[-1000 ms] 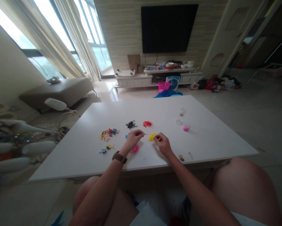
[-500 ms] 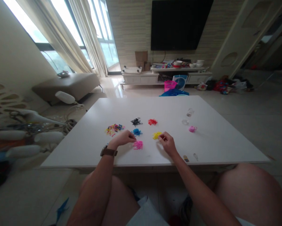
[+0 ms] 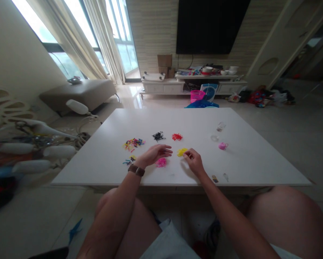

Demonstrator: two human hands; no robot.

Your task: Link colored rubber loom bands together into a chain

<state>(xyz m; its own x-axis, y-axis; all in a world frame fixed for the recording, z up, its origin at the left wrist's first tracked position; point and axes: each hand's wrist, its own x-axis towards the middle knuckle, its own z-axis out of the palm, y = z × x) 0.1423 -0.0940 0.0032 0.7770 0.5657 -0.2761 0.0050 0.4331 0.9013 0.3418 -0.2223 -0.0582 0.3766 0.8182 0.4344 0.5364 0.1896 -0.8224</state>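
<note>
The thumb and forefinger of the right hand [image 3: 193,160] are brought together at the near edge of the yellow pile [image 3: 181,152], probably because pieces so small call for a tip pinch; whether a piece is gripped between them cannot be told. The fingers of the left hand [image 3: 158,153] are stretched out and parted from the thumb, with nothing seen in them, and are pointed towards that same pile. Just on the body side of the left fingers, the pink pile [image 3: 161,163] is set; beyond them the black pile [image 3: 158,136] is seen, with the red pile [image 3: 177,136] beyond the gap between both hands. These seem grouped by colour so that shades are not muddled. Left of the left fingers, a mixed pile [image 3: 133,144] is spread. Well right of the right fingers, a pink trinket [image 3: 222,146] is placed, presumably out of their way.
</note>
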